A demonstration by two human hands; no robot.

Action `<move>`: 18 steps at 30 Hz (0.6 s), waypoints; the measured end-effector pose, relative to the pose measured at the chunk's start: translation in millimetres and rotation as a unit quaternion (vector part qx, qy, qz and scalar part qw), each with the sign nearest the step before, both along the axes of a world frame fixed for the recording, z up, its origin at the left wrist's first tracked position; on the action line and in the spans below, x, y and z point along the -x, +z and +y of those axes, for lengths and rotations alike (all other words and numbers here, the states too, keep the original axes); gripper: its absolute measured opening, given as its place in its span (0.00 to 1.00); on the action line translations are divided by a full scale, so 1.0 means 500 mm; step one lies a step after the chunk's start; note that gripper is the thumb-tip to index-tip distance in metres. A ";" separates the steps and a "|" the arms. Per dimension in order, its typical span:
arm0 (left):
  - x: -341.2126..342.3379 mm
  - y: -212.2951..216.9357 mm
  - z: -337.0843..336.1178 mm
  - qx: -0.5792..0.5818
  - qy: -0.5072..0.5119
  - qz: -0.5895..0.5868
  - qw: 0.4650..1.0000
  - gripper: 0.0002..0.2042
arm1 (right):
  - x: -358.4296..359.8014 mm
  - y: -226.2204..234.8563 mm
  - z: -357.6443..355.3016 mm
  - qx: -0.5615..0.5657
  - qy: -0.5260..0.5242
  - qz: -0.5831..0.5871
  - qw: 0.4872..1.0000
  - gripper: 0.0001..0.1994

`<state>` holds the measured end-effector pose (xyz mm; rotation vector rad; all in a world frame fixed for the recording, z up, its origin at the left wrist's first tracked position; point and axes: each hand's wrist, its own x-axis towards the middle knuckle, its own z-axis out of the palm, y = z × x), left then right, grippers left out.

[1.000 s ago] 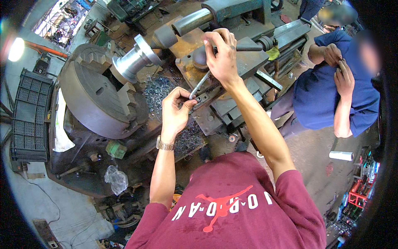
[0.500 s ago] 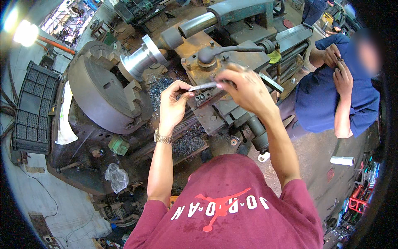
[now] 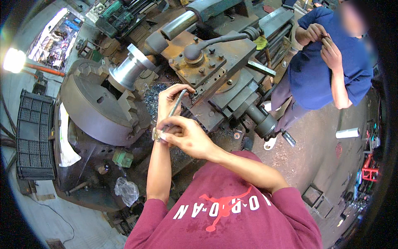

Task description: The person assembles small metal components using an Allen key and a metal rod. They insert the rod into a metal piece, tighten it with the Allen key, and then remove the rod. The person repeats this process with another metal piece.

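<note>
My right hand point(image 3: 184, 137) is closed around the lower end of a thin, grey, bent hex key point(image 3: 178, 102), close to the metal-banded watch on my left wrist. Beside the key's upper end, my left hand point(image 3: 169, 99) has its fingers curled, the index finger and thumb at the bend. That upper end meets the near side of the lathe's tool post point(image 3: 213, 70), at a dark block with screws point(image 3: 193, 94); whether its tip sits in a screw I cannot tell. A long clamping lever point(image 3: 224, 40) tops the post.
The big lathe chuck point(image 3: 99, 99) grips a shiny flanged metal part point(image 3: 129, 70) to the left. Metal chips lie under it. A co-worker in a blue shirt point(image 3: 327, 62) stands at the right. A green block point(image 3: 123, 158) and crumpled plastic point(image 3: 127, 191) rest at lower left.
My right hand has swung down and left, toward my left wrist. The hex key, earlier roughly level between both hands, now slants steeply down toward me. The view has shifted slightly.
</note>
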<state>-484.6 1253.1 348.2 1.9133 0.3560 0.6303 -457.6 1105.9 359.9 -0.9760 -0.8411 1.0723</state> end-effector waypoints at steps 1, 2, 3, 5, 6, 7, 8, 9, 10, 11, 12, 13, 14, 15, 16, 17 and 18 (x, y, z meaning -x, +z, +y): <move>-0.001 0.001 0.005 0.004 -0.011 -0.003 1.000 0.07 | 0.009 -0.006 0.017 -0.004 -0.004 0.021 1.000 0.11; -0.002 0.002 0.008 0.003 -0.020 -0.001 1.000 0.07 | 0.016 -0.014 0.024 -0.021 -0.003 0.048 0.999 0.11; -0.001 0.004 0.011 -0.005 -0.018 0.012 1.000 0.07 | 0.022 -0.022 0.025 -0.022 -0.007 0.078 0.997 0.11; -0.002 0.006 0.016 -0.056 -0.038 0.003 0.998 0.07 | 0.027 -0.036 0.005 -0.051 0.000 0.156 0.986 0.12; -0.002 0.006 0.018 -0.070 -0.036 0.014 0.997 0.07 | 0.022 -0.040 -0.017 -0.018 -0.006 0.176 0.984 0.13; -0.002 0.005 0.018 -0.097 -0.033 0.020 0.995 0.08 | 0.018 -0.041 -0.043 -0.047 -0.026 0.180 0.982 0.13; -0.001 0.003 0.020 -0.101 -0.034 0.011 0.994 0.08 | 0.001 -0.040 -0.069 -0.037 -0.033 0.192 0.980 0.12; -0.001 0.001 0.020 -0.095 -0.035 0.002 0.995 0.07 | -0.024 -0.036 -0.095 -0.041 -0.026 0.212 0.976 0.11; -0.001 -0.003 0.019 -0.090 -0.036 -0.016 0.995 0.06 | -0.056 -0.030 -0.119 -0.017 -0.057 0.210 0.976 0.11; -0.002 -0.008 0.018 -0.086 -0.040 -0.035 0.995 0.06 | -0.091 -0.025 -0.138 0.025 -0.080 0.206 0.975 0.10; -0.003 -0.013 0.016 -0.094 -0.032 -0.042 0.994 0.06 | -0.134 -0.021 -0.151 0.023 -0.143 0.174 0.974 0.10; -0.003 -0.018 0.013 -0.089 -0.019 -0.044 0.995 0.06 | -0.179 -0.021 -0.158 0.063 -0.205 0.142 0.966 0.10; -0.007 -0.024 0.009 -0.083 -0.007 -0.048 0.995 0.06 | -0.229 -0.024 -0.154 0.039 -0.233 0.081 0.968 0.11; -0.010 -0.029 0.005 -0.079 0.004 -0.052 0.996 0.06 | -0.267 -0.027 -0.147 0.076 -0.289 0.028 0.954 0.11; -0.015 -0.035 -0.002 -0.039 0.031 -0.066 0.997 0.05 | -0.286 -0.035 -0.137 0.038 -0.268 0.006 0.963 0.11; -0.018 -0.038 -0.006 -0.025 0.037 -0.077 0.996 0.05 | -0.300 -0.042 -0.123 0.037 -0.276 -0.015 0.960 0.10; -0.018 -0.041 -0.011 -0.009 0.042 -0.082 0.996 0.05 | -0.308 -0.049 -0.111 0.033 -0.259 -0.009 0.965 0.10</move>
